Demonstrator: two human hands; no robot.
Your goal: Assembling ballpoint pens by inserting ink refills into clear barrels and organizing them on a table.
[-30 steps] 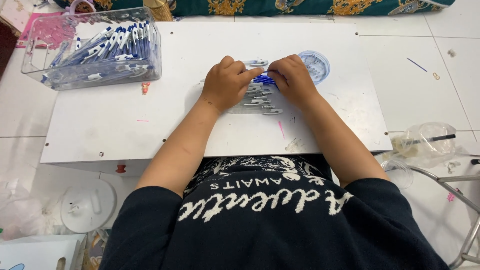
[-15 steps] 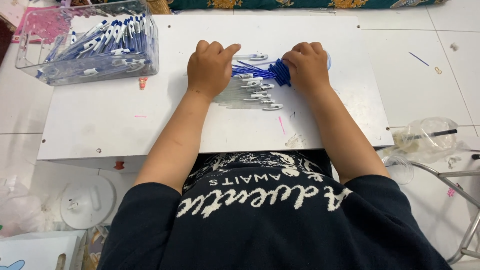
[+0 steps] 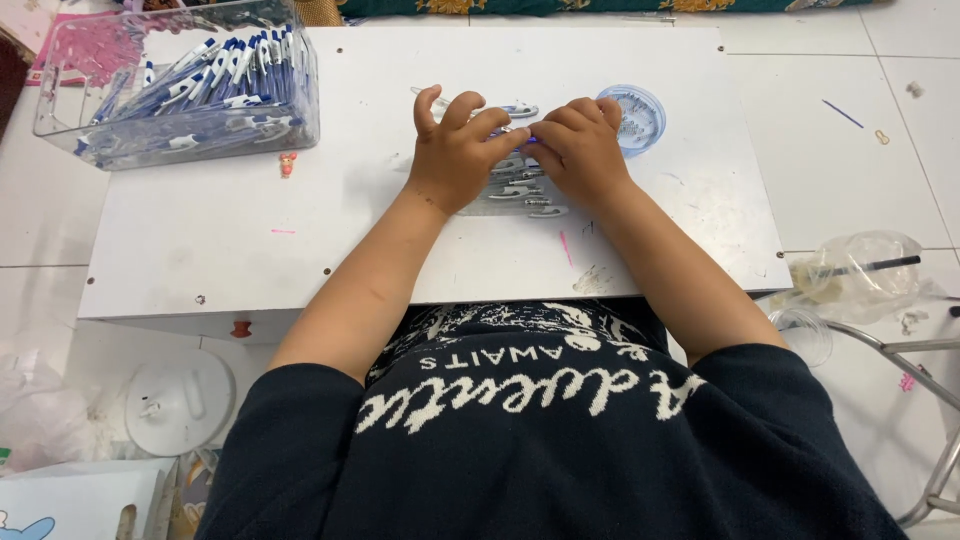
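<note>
Meeting over a row of silver pen clips (image 3: 520, 190) on the white bench (image 3: 250, 250), left hand (image 3: 455, 150) and right hand (image 3: 580, 150) pinch a small blue part (image 3: 528, 139) between curled fingertips.

free: board (image 3: 250, 260) left-front | blocked: pen bin (image 3: 180, 85) (far-left), round tub (image 3: 640, 118)

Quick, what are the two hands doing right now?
Left hand: fingers spread, resting on the clear pen parts; a grip cannot be told.
Right hand: fingers curled over the same parts; a grip cannot be told.
</note>
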